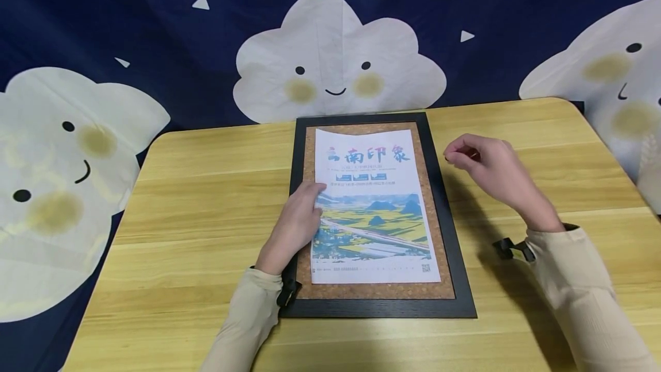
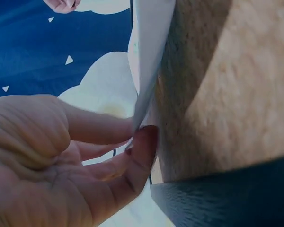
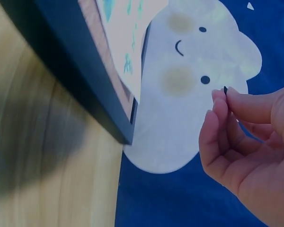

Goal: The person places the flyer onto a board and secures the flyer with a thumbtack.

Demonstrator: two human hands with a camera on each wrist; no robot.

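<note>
Frankly, the small dark thing [image 3: 225, 89] pinched in my right hand [image 1: 490, 174] is hard to make out: from the right wrist view only a tiny black tip shows above my thumb and forefinger, and from the head view it is hidden behind my curled fingers. I cannot tell what it is. That hand hangs above the wooden table [image 1: 206, 200], just right of the black frame [image 1: 449, 234] and not touching it.

My left hand [image 1: 294, 225] lies on the frame's left side with fingers fairly straight, the fingertips [image 2: 144, 142] at the left edge of the poster [image 1: 372, 211]. In the left wrist view that paper edge stands a little up off the cork board [image 2: 222, 85], with my thumb and a finger at either side of it; whether they actually clamp the sheet or only touch it I cannot tell. The palm covers part of the frame's left rail, so that stretch is hidden.

So the poster sits on the cork inside the frame, in the middle of the table, its left edge at my left fingertips and its right edge well apart from my right hand. Behind the table hangs a dark blue cloth with smiling clouds [image 1: 335, 56], cut off at both sides.
</note>
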